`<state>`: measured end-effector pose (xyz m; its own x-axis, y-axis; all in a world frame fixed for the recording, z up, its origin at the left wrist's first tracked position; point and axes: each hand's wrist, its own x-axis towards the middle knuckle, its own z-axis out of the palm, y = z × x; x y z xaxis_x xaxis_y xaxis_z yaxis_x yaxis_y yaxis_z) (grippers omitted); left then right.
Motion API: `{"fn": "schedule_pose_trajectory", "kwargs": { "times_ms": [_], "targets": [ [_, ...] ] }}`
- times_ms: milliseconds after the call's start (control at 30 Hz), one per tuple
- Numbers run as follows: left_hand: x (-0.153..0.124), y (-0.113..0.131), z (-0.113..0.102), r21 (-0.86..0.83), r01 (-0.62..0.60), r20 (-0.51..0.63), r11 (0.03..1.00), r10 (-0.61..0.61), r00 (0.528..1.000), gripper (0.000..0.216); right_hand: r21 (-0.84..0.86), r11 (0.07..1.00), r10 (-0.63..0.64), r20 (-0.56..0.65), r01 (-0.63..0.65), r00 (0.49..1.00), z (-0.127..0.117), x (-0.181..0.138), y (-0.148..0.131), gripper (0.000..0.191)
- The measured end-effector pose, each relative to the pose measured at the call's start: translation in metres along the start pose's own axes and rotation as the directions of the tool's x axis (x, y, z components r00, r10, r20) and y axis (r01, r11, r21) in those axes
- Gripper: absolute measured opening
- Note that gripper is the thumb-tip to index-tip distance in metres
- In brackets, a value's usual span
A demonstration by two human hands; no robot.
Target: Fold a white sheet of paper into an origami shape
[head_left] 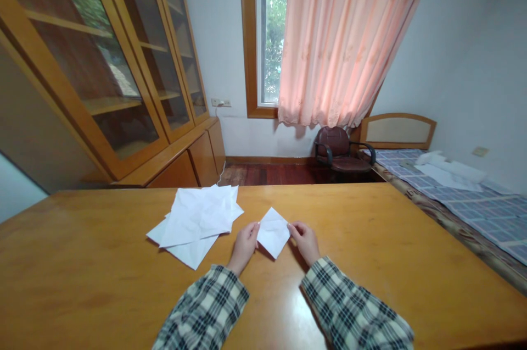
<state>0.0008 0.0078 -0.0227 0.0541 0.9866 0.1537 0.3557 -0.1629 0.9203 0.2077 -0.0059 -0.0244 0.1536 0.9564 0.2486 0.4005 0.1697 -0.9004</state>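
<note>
Pinching a small folded white paper (273,232) by opposite corners, left hand (246,244) and right hand (304,241) fingers closed on it, low over the tabletop (395,240), beside loose white sheets (197,221).

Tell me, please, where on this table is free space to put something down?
The table is bare right of the right hand, and left of the paper pile. It is crowded in the middle, where both hands, including the left hand, pinch the folded paper.

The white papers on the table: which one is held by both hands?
The small folded paper, held between the left hand and right hand. It sits apart, right of the loose pile of sheets, which no hand touches.
</note>
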Motion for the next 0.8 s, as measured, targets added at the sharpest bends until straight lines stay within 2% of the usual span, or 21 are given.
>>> {"fn": "schedule_pose_trajectory", "kwargs": {
  "times_ms": [167, 300, 467, 600, 667, 800],
  "targets": [
    [-0.001, 0.002, 0.0, -0.101, 0.012, 0.003, 0.995, -0.012, 1.0, 0.048, -0.16, 0.987, -0.026, -0.076, 0.013, 0.997, -0.004, 0.001, -0.001, 0.039],
    [-0.003, 0.004, -0.001, -0.119, 0.007, -0.025, 0.993, -0.01, 1.0, 0.048, -0.176, 0.984, -0.004, -0.056, -0.006, 0.998, -0.004, 0.001, 0.0, 0.037],
    [-0.003, 0.005, -0.006, 0.056, -0.089, -0.099, 0.994, 0.095, 0.991, 0.037, -0.13, 0.991, 0.012, -0.047, -0.018, 0.999, -0.004, 0.001, 0.0, 0.036],
    [-0.004, 0.01, -0.008, 0.267, -0.187, -0.169, 0.945, 0.237, 0.957, 0.027, -0.072, 0.997, 0.028, -0.071, -0.033, 0.997, -0.002, 0.001, -0.001, 0.034],
    [-0.007, 0.014, -0.007, 0.337, -0.239, -0.145, 0.911, 0.301, 0.942, 0.024, -0.036, 0.998, 0.05, -0.075, -0.052, 0.996, -0.001, 0.0, 0.0, 0.033],
    [-0.016, 0.023, -0.001, 0.393, -0.351, -0.015, 0.85, 0.388, 0.921, 0.021, -0.013, 0.996, 0.084, -0.07, -0.086, 0.994, 0.0, 0.0, 0.002, 0.032]
  ]
}}
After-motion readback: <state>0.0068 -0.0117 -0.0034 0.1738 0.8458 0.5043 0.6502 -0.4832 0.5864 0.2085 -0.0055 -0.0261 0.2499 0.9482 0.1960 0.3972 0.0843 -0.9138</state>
